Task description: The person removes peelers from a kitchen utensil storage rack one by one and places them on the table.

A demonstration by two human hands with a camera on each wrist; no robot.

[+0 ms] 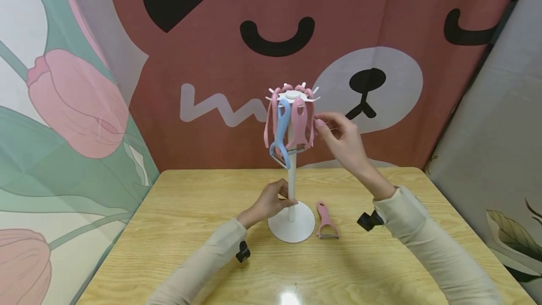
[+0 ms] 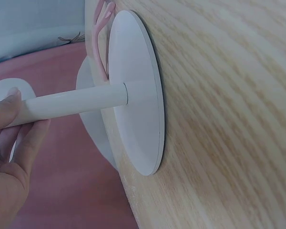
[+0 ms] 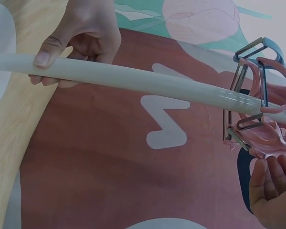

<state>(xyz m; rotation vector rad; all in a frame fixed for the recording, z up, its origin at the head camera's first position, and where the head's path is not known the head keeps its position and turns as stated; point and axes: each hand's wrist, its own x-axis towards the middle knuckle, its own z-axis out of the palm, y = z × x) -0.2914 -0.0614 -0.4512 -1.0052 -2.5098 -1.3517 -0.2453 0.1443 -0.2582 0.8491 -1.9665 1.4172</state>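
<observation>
A white stand has a round base (image 1: pixel 292 232) on the table and an upright pole (image 2: pixel 76 103). My left hand (image 1: pixel 271 199) grips the pole low down, thumb on one side and fingers on the other. From the hooked top (image 1: pixel 292 95) hang several pink peelers (image 1: pixel 299 124) and a blue peeler (image 1: pixel 282 126) at the front, tilted. On the rack's right side, my right hand (image 1: pixel 345 142) pinches a pink peeler (image 3: pixel 264 140) with curled fingers; part of that peeler is hidden by the hand and frame edge.
Another pink peeler (image 1: pixel 326 220) lies on the wooden table (image 1: pixel 203 215) right of the base, blade end towards me. Behind the table hangs a curtain (image 1: pixel 211 149) with a bear print. Patterned cloths (image 1: pixel 76 178) flank both sides.
</observation>
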